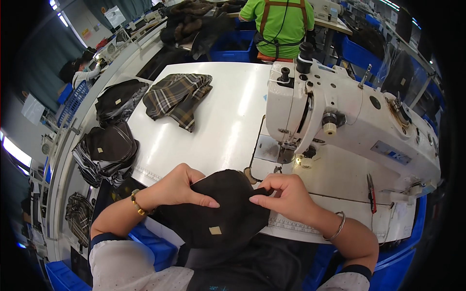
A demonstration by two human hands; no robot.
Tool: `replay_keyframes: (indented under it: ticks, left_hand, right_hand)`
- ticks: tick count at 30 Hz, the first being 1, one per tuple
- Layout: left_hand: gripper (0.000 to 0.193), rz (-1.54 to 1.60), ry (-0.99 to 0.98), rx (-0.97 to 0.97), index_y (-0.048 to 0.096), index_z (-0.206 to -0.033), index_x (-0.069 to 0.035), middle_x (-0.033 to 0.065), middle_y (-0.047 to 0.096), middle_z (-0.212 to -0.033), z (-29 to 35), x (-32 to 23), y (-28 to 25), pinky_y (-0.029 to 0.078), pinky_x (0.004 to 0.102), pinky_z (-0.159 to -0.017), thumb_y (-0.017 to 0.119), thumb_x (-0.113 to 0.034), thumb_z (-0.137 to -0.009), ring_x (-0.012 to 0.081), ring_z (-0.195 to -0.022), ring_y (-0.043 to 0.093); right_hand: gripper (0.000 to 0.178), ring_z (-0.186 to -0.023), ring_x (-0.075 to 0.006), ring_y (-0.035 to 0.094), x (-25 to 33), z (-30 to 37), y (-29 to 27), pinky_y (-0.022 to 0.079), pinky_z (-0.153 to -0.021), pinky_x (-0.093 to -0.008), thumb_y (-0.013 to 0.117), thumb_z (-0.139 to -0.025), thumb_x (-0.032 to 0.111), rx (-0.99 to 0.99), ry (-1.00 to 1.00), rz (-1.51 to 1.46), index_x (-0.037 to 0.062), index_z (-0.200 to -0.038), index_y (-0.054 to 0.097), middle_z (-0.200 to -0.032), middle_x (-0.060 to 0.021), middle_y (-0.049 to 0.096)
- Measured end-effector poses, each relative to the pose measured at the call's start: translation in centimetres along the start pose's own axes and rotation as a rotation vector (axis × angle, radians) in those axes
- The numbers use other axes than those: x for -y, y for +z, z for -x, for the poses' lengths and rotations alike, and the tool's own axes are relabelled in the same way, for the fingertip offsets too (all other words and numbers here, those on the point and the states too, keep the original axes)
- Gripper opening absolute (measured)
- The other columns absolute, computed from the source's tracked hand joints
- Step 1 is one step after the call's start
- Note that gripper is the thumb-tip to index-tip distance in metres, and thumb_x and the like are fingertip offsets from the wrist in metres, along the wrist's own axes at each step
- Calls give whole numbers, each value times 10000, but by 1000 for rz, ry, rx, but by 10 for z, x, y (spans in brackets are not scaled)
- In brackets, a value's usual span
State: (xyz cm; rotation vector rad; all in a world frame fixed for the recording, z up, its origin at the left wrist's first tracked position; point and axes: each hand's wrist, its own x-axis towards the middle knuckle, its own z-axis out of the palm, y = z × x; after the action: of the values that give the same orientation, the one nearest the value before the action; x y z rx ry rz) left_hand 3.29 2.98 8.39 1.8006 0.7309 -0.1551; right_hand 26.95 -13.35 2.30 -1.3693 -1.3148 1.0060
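A dark brown fabric piece [225, 208] with a small pale yellow tag hangs between my hands over the table's near edge. My left hand [187, 188] is closed on its upper left part, thumb lying on top. At its upper right edge my right hand [285, 195] pinches the cloth between thumb and fingers. Just beyond the cloth stands a white sewing machine [349, 111], its needle area [286, 151] a short way from my right hand. The fingers of my left hand under the cloth are hidden.
Plaid cloth [177, 97] lies on the white table [218, 131]. Stacked dark pieces [104, 150] and another stack [121, 99] sit along the left side. Red-handled snips [372, 194] rest right of the machine. Blue bins [233, 46] and a person in green [281, 24] are beyond.
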Motion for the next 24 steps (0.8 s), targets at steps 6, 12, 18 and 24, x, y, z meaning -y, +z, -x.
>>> replay_keyframes:
  ticks: [6,12,18,24]
  left_hand:
    - [268,37,353,152,744,-890,31,47,703,-868,-38,-3,8,482,240,-717,849,-197,-796,80,-794,616]
    - [221,40,370,307,727,-815,35,21,671,-746,-91,-25,-5,440,238,-613,822,-165,-822,59,-671,546]
    - [266,-101,338,157,663,-673,11,8,598,-637,-87,-18,-7,384,250,-557,879,-131,-736,69,-607,509]
    - [258,-108,405,95,674,-715,17,36,631,-672,-84,-10,-1,430,258,-578,853,-165,-749,84,-620,551]
  right_hand:
    - [157,-651,-48,584,-4,-1,-1,446,-531,-188,806,-802,74,-8,-47,19,-23,-820,683,-824,-22,648]
    - [176,-622,-48,562,-3,-4,-10,438,-529,-206,780,-832,117,-49,66,-85,-14,-790,671,-769,-20,651]
    - [217,-590,-42,529,-4,-7,-12,413,-518,-213,764,-858,153,90,318,-166,-2,-758,651,-739,-3,641]
    - [202,-598,-56,526,-9,-4,-9,403,-525,-211,790,-829,113,-27,26,141,-11,-753,649,-789,-39,648]
